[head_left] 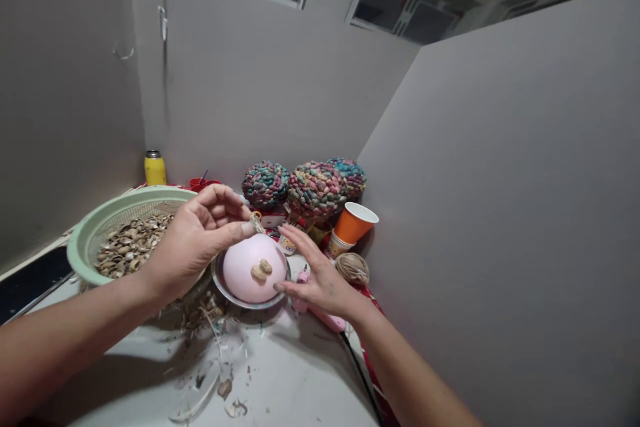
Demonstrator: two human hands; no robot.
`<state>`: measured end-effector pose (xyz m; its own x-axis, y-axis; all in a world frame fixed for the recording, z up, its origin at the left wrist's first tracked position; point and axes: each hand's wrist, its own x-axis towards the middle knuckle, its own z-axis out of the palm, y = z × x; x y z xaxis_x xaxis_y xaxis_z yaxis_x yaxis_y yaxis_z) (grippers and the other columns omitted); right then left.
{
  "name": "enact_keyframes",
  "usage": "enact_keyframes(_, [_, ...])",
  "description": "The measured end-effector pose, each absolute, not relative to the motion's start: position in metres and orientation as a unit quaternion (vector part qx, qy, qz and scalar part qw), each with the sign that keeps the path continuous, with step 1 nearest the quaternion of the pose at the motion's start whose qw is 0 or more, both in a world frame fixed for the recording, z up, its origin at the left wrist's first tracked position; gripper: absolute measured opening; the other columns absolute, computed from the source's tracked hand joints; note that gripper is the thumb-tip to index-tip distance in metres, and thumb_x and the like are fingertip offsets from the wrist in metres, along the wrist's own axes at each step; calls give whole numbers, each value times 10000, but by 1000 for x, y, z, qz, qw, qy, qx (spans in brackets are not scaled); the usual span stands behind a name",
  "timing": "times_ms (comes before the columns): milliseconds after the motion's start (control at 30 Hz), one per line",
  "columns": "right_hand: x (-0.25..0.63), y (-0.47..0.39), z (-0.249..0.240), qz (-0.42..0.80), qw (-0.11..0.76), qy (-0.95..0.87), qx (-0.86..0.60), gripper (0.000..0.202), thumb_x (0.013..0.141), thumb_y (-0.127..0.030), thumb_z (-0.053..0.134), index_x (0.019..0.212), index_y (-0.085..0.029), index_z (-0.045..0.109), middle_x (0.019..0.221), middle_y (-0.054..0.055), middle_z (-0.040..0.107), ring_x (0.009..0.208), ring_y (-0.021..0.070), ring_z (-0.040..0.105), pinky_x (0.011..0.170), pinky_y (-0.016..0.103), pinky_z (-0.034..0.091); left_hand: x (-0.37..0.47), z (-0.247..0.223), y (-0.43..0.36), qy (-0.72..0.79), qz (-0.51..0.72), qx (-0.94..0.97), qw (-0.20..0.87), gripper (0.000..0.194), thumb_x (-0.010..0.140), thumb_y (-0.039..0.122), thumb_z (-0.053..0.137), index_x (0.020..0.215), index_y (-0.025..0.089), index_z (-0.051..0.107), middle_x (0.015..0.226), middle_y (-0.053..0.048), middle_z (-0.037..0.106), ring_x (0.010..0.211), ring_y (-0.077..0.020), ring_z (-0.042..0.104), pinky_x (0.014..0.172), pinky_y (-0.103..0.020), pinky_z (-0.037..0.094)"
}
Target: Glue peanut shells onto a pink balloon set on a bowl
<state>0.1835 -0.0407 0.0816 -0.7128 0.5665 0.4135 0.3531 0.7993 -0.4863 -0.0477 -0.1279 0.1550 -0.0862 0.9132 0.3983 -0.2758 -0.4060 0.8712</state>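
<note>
A pale pink balloon (235, 272) rests in a metal bowl (239, 303), with two peanut shells (259, 273) lying on its surface. My left hand (200, 233) is above the bowl's left side, thumb and fingers pinched on a small, rough beige peanut shell (257, 223). At the balloon's right, my right hand (320, 280) has its fingers apart and nothing in them. Beneath and beside that hand lies a pink glue gun (330, 319), partly hidden by it, with a black cord running toward the front edge.
A green basket (83, 260) full of shells stands at left. Behind the bowl are several colourful shell-covered balls (316, 188). Orange paper cups (354, 223) and a twine roll (353, 268) sit at right, near the grey partition. Shell scraps (225, 388) litter the white table.
</note>
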Motion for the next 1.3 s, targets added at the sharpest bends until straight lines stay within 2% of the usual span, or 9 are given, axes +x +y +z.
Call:
enact_keyframes(133, [176,-22,77,216,211,-932,-201,1074,734,-518,793,1552,-321,125,1615,97,128,1479,321,83,1181,540,150,-59,156,-127,359,634,523,443,253,662,140,794,829,174,607,772,-2,649,710,-132,628,638,-222,523])
enact_keyframes(300, [169,-7,73,240,157,-938,-195,1184,656,-532,842,1556,-304,108,1623,110,54,1481,330,55,1178,539,132,-67,149,-122,403,586,538,452,256,642,163,811,792,174,604,760,-14,654,704,-147,638,632,-237,520])
enact_keyframes(433, [160,-1,68,263,164,-933,-182,1159,656,-496,854,1552,-289,150,1609,127,137,1472,326,125,1176,515,162,-67,146,-117,415,556,549,466,248,630,152,804,788,179,614,742,-30,676,667,-154,644,594,-238,514])
enact_keyframes(600, [156,0,64,307,226,-904,-194,1098,669,-466,853,1541,-280,211,1563,131,286,1426,325,274,1166,509,213,-65,145,-110,425,519,582,460,172,631,120,752,740,186,636,709,-32,667,631,-168,644,568,-260,524])
enact_keyframes(800, [159,-3,59,350,259,-879,-198,1102,663,-449,860,1539,-294,212,1564,115,289,1428,303,281,1169,485,223,-61,136,-90,448,488,606,441,183,578,87,727,696,186,628,663,-12,643,583,-156,613,533,-243,493])
enact_keyframes(967, [160,-3,54,361,269,-869,-206,1114,639,-448,871,1534,-280,230,1559,121,294,1421,310,288,1164,495,225,-54,129,-76,469,433,627,447,147,593,149,709,693,193,610,622,-15,642,577,-180,614,543,-273,492])
enact_keyframes(1300, [159,-3,52,311,265,-891,-197,1108,660,-400,864,1542,-295,203,1570,96,284,1421,304,287,1162,492,237,-44,129,-65,514,349,669,407,98,604,192,671,657,190,588,582,9,630,549,-172,587,510,-247,426])
